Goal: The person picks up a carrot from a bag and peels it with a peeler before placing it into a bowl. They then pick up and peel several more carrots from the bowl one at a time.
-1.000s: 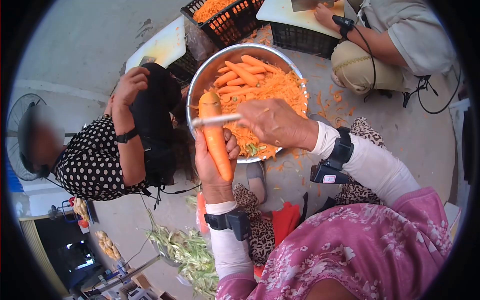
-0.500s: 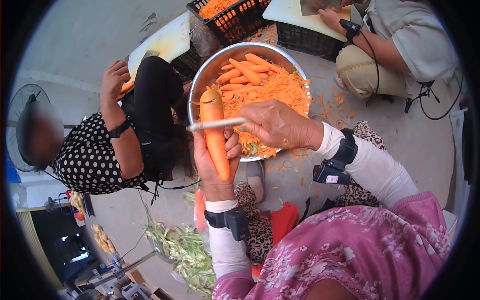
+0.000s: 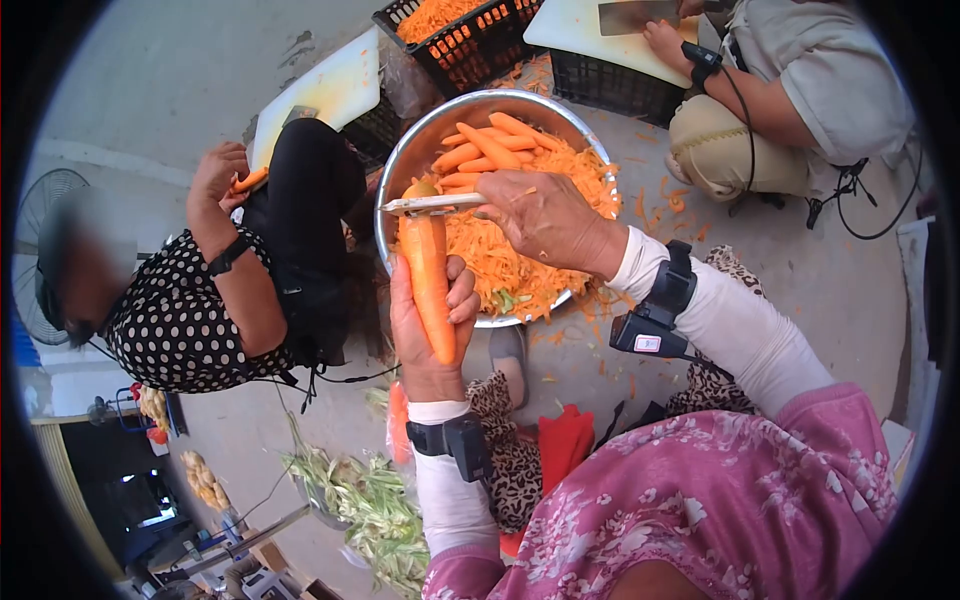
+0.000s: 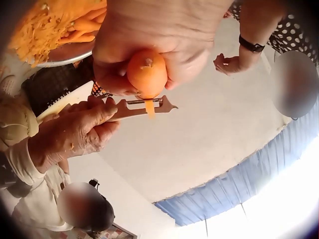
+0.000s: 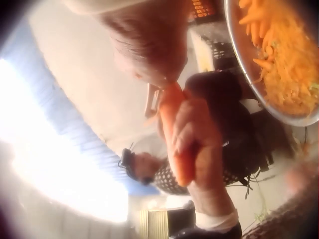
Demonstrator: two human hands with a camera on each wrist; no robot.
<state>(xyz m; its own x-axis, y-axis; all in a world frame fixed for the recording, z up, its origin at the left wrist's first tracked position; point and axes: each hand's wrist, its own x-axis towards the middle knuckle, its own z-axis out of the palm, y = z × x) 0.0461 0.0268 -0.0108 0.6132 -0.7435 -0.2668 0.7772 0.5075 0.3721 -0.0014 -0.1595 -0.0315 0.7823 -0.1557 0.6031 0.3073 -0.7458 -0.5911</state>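
My left hand [image 3: 432, 325] grips a large carrot [image 3: 428, 275] by its lower half, thick end pointing away from me. Across the carrot's upper part lies a peeler [image 3: 435, 203], its handle held in my right hand [image 3: 550, 220]. In the left wrist view the peeler [image 4: 144, 105] sits right at the carrot [image 4: 148, 72], and a strip of peel [image 4: 150, 109] hangs through its slot. Beneath both hands stands a metal basin [image 3: 398, 150] with whole carrots [image 3: 487, 147] on a heap of orange peelings [image 3: 560, 200].
Seated people work at the left [image 3: 190, 310] and right [image 3: 780, 110], beside cutting boards [image 3: 330, 85] on black crates. The right person holds a cleaver [image 3: 635, 17]. A crate [image 3: 470, 45] of shredded carrot stands behind the basin. Corn husks [image 3: 380, 515] lie at lower left.
The peeler in my right hand has moved up the carrot toward its thick end. My left hand keeps its hold. The person at left now holds a carrot nearer their lap.
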